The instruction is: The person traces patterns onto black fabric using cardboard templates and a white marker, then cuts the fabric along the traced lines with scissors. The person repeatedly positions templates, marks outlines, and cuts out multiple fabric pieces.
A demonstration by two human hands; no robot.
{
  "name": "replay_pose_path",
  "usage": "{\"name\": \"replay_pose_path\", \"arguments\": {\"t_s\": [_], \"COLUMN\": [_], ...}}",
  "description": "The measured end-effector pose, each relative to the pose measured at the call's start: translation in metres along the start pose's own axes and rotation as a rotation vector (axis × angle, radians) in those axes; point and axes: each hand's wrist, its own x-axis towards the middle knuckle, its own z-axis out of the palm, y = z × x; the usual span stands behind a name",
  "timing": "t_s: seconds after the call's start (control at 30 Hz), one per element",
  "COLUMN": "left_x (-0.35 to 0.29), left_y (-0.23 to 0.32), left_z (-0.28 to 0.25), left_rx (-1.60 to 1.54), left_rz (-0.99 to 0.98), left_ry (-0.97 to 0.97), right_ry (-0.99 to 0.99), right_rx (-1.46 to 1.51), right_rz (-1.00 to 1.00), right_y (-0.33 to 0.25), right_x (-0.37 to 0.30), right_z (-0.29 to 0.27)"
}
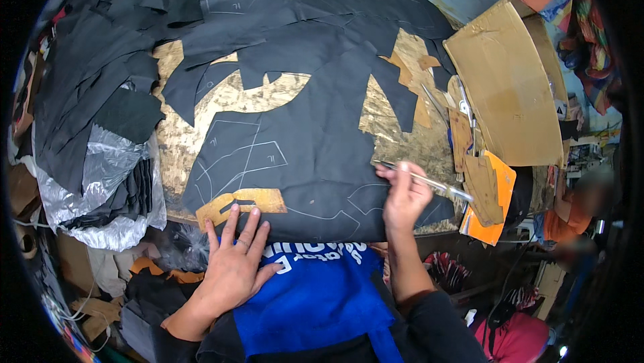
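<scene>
My left hand lies spread with its fingertips on the lower edge of a tan curved template with a slot in it. Under the template is a large sheet of black leather-like material, marked with thin white outlines. To the right, my right hand grips a slim silver pen. One end of the pen points left over the sheet's right side, and the other sticks out toward the table's right edge. Whether its tip touches the sheet I cannot tell.
More black pieces pile up at the left, above a clear plastic bag. Worn wooden tabletop shows between pieces. Scissors, tan templates and an orange sheet lie right, near a cardboard flap. Another person is far right.
</scene>
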Motion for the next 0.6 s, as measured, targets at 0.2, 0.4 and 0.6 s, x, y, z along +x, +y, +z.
{"name": "replay_pose_path", "arguments": {"t_s": [0.2, 0.4, 0.6], "left_x": [0.039, 0.09, 0.124], "left_y": [0.02, 0.046, 0.04], "left_z": [0.004, 0.015, 0.0], "left_rx": [-0.049, 0.004, -0.074], "left_rz": [0.161, 0.285, 0.065], "left_ry": [-0.046, 0.055, 0.28], "right_ry": [0.048, 0.004, -0.029], "right_rx": [0.047, 0.035, 0.038], "right_rz": [-0.041, -0.03, -0.031], "right_y": [0.009, 0.01, 0.009], "right_x": [-0.002, -0.002, -0.002], "right_z": [-0.048, -0.042, -0.043]}}
